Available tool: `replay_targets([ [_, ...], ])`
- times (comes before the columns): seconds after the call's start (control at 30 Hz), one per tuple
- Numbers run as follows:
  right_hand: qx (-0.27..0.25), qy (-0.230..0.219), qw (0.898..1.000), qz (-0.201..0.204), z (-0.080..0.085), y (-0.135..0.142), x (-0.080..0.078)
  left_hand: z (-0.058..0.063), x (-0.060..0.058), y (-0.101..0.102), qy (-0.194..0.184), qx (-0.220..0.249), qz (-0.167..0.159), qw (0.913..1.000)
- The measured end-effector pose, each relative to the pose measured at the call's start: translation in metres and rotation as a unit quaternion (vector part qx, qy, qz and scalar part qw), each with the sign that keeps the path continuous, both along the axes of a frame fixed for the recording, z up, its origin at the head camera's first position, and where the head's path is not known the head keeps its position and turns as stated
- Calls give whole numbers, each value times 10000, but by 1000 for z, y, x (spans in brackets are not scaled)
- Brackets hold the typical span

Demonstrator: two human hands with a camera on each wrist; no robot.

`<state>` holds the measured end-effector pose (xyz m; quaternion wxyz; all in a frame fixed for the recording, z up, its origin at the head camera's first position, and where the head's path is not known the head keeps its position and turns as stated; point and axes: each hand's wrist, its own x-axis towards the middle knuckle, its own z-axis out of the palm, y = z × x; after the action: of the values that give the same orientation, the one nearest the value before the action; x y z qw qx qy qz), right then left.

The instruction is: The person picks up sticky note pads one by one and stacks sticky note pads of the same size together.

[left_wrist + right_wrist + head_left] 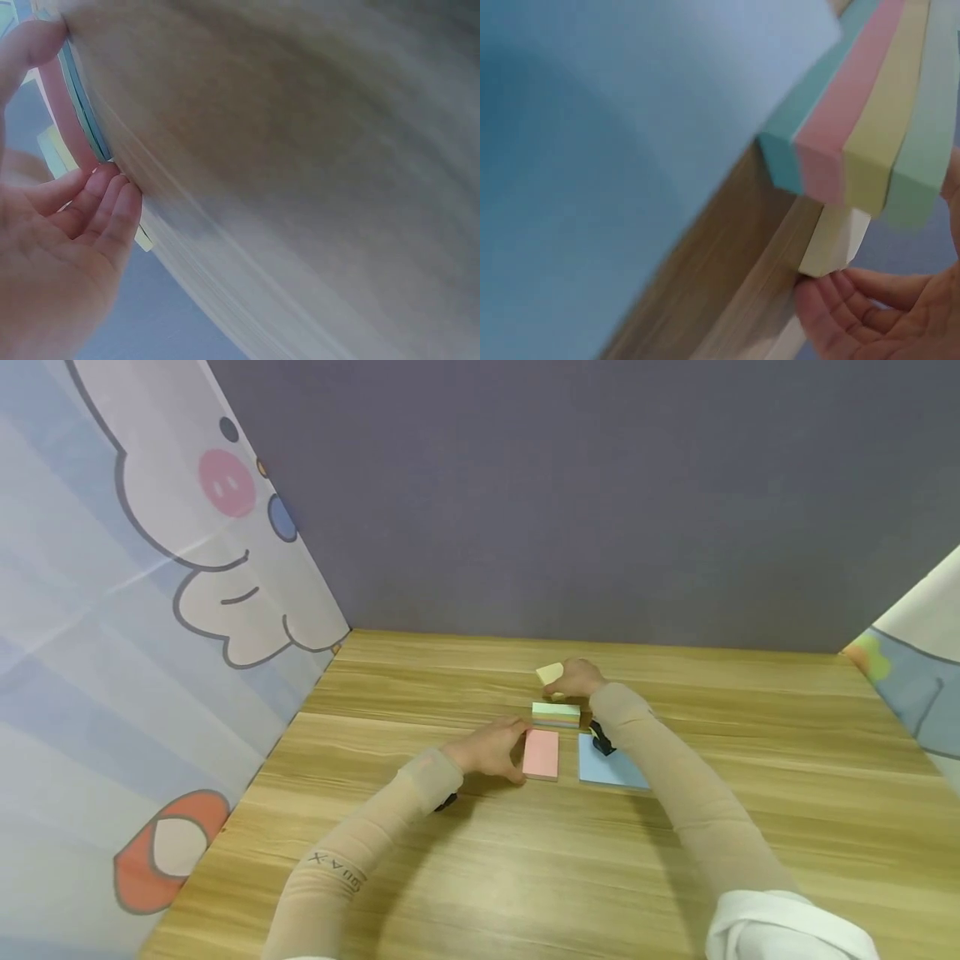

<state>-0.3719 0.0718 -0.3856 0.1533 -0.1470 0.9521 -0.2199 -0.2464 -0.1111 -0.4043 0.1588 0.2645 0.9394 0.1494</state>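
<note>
My left hand (491,749) grips a pink sticky note pad (541,754) by its two ends, thumb at the near end and fingers at the far one. Thin green and blue edges run along the pink pad in the left wrist view. Farther back, my right hand (580,678) pinches a pale yellow sticky note pad (550,673), tilted, between thumb and fingers; the hand covers part of it. Between the hands lies a stack of sticky note pads (556,715), which the right wrist view shows in blue, pink, yellow and green layers.
A larger light blue pad (611,767) lies right of the pink one, partly under my right forearm. The wooden table (480,868) ends at a grey panel (570,510) at the back. A cartoon-printed cloth (112,693) hangs along the left side.
</note>
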Motion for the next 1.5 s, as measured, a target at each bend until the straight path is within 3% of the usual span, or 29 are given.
replay_targets([
  [0.4,653,25,9978,-68,-4,-8,-2,-1,2,0,117,3,-39,9999],
  [0.8,688,-182,9972,-215,1,-6,4,-2,2,0,89,25,-75,9999],
  [1.5,662,47,9973,-326,3,1,4,-3,1,-5,98,108,-101,9998],
])
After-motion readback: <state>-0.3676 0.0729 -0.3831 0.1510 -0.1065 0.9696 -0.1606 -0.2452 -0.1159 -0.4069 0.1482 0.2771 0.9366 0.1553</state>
